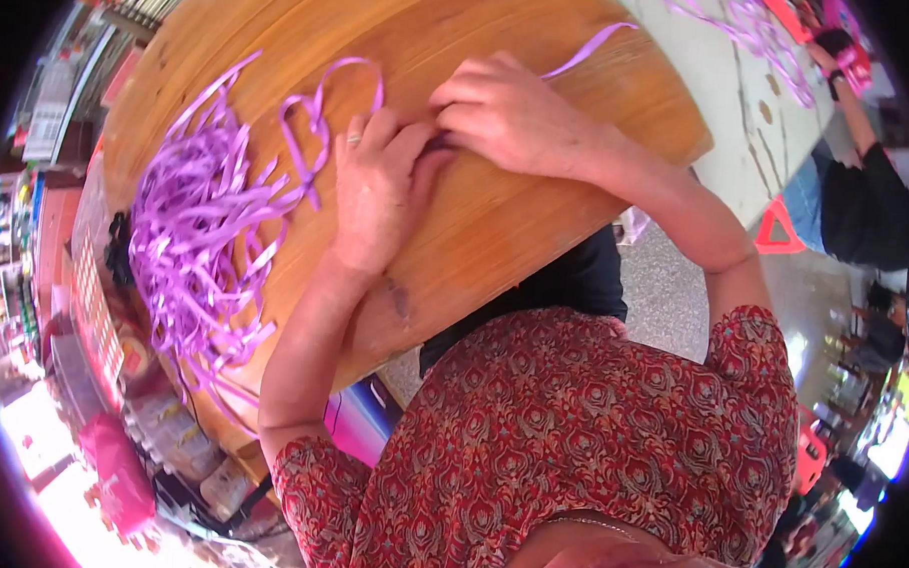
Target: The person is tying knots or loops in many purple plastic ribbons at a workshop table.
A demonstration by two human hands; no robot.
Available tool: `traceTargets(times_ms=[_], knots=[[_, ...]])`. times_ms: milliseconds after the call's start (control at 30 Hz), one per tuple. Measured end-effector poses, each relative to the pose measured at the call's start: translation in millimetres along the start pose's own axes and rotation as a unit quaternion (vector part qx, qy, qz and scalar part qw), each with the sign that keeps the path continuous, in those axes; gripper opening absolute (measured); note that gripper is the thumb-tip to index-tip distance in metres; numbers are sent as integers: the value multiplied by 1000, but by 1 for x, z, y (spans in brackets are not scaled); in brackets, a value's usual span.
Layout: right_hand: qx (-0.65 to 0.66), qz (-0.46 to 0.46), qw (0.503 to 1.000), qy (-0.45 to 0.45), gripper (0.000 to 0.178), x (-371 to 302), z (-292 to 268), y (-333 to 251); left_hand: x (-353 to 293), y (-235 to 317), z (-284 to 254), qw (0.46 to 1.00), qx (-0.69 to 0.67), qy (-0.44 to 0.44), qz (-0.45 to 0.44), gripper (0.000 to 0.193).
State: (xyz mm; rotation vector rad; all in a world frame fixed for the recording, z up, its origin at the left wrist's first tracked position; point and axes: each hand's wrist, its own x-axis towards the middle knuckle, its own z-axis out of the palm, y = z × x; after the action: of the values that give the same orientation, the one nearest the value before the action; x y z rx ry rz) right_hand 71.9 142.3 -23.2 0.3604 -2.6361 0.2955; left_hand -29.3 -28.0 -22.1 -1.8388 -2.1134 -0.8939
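Observation:
A loose heap of shiny purple ribbon (201,240) lies on the left of the wooden tabletop. From it a looped strand (320,119) runs up to my left hand (378,186), which wears a ring and has its fingers closed on the ribbon. My right hand (515,116) meets it, fingers bent and pinched together on the same ribbon. Beyond the right hand, a ribbon tail (593,48) sticks out across the wood. Between the two hands a small dark spot shows, and the fingertips there are mostly hidden.
The wooden table (507,226) has its near edge against my body. A white marbled table (750,124) with more purple ribbon (773,45) adjoins at the right, where another person (868,208) sits. A red stool (779,230) stands nearby. Shelves and boxes line the left side.

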Motion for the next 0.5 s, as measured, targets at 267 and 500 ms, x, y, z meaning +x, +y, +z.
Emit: traceTargets(times_ms=[267,500], knots=[[60,44,996,39,13,-1,-15,-13,2,17,-8,976,-180,9,-123,14],[75,-8,987,140,23,2,-47,-19,17,32,-21,914,-354,50,-193,14]])
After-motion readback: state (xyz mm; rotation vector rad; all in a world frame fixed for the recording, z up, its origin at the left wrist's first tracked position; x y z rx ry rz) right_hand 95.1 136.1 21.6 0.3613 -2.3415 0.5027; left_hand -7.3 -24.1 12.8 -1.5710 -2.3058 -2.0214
